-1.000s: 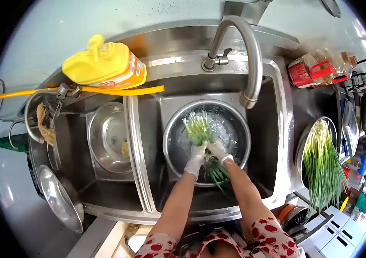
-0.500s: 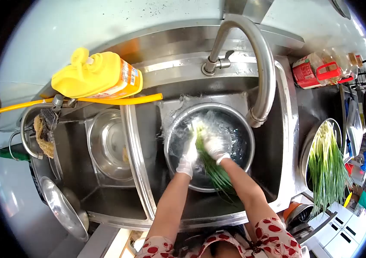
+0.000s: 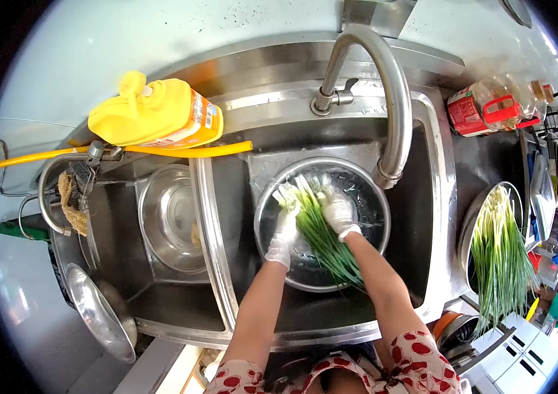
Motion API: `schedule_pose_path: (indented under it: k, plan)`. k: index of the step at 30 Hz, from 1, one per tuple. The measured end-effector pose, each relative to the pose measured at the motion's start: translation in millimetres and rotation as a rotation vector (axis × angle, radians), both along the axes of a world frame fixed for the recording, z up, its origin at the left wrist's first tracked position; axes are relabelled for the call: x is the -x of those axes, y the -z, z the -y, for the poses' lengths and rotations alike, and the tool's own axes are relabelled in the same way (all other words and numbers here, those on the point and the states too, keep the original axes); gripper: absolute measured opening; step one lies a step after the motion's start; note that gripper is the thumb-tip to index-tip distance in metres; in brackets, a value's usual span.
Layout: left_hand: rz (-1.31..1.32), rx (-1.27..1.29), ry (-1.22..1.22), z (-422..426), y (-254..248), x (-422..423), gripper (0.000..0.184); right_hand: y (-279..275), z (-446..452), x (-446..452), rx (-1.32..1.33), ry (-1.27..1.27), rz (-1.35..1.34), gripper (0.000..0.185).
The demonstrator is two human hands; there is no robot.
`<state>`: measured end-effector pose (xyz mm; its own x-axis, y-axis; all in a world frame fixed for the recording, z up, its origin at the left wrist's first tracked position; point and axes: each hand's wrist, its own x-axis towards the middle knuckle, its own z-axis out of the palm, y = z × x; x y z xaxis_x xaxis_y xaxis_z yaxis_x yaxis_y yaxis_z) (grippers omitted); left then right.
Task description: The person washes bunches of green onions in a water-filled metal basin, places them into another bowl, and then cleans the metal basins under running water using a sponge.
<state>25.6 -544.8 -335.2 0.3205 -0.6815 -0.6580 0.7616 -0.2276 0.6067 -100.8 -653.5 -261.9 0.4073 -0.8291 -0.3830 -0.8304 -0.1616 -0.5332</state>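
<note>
Right now, the scallions are lying slantwise in a steel basin, between the left grip and the right grip. Their white ends are pointing up and to the left, and their green tops are trailing toward the basin's lower right rim, close to the right forearm. The left grip is closing around the bunch near the white ends, fingers curling against its left side. The right grip is pressing along the other side, fingers blurring; how far it is closing, I cannot tell.

Both hands are wearing thin, pale, crinkling gloves. The scallions are showing slim, smooth stalks, shading from white through light green to dark, glossy tops. The round basin is holding clear, rippling water and is sitting in the right half of a brushed-steel sink. A tap is arching in a thick metal curve, its spout hanging just beside the basin's upper right rim. Across a shiny divider, a round, gleaming bowl is resting in the left half. A yellow plastic jug is lying behind a bendy yellow hose. Off to the right, another bunch is spilling its long leaves over a metal dish.
</note>
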Motion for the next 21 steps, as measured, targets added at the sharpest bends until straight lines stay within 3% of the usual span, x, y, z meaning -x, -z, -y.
schedule_pose_path:
  k: [2, 3, 4, 6, 7, 8, 10, 11, 12, 13, 14, 15, 16, 18, 20, 21]
  plan:
    - [0.113, -0.023, 0.093, -6, -13, -10, 0.041, 1, -4, 20, 0.026, 0.287, 0.311, 0.055]
    - [0.048, -0.126, 0.168, -8, -21, -9, 0.049, 6, -9, 25, 0.084, 0.39, 0.165, 0.065]
    - [-0.023, -0.23, 0.242, -13, -24, -4, 0.058, -29, -12, 29, -0.2, 0.418, 0.229, 0.075]
    - [0.263, -0.181, 0.107, -15, -36, 45, 0.061, -35, -33, 27, -0.187, 0.14, -0.028, 0.083]
    - [0.277, -0.341, 0.033, -16, -35, 67, 0.061, -7, -45, 32, -0.102, 0.032, -0.133, 0.084]
    - [0.291, -0.499, -0.043, -16, -32, 79, 0.062, 26, -56, 44, 0.092, 0.109, 0.174, 0.07]
    - [0.228, -0.483, 0.105, -39, 20, 70, 0.063, 41, -38, 68, -0.328, 0.186, 0.331, 0.055]
    - [0.198, -0.475, 0.181, -39, 18, 63, 0.064, 45, -37, 71, -0.752, 0.536, 0.305, 0.047]
    - [0.053, -0.543, 0.108, -37, 15, 65, 0.063, 51, -43, 67, -0.571, 0.53, 0.367, 0.046]
    - [-0.093, -0.605, 0.034, -16, -33, 61, 0.063, 56, -48, 61, -0.384, 0.514, 0.412, 0.044]
    - [-0.238, -0.663, -0.039, -1, -73, 58, 0.063, 54, -60, 45, -0.037, 0.373, 0.411, 0.043]
    - [-0.357, -0.376, -0.033, -1, -89, 61, 0.064, 67, -79, 34, -0.062, 0.355, 0.424, 0.042]
    - [-0.334, -0.295, -0.104, -17, -20, 73, 0.059, 78, -92, 28, -0.089, 0.335, 0.442, 0.043]
    - [-0.488, -0.105, -0.151, -34, -7, 76, 0.052, 51, -81, 30, 0.018, 0.075, 0.23, 0.051]
    - [-0.038, -0.233, 0.142, -30, -9, 65, 0.044, -7, -43, 37, -0.282, 0.223, 0.11, 0.053]
    - [-0.466, -0.311, 0.075, -29, -36, 55, 0.044, 1, -34, 47, -0.302, 0.301, 0.231, 0.054]
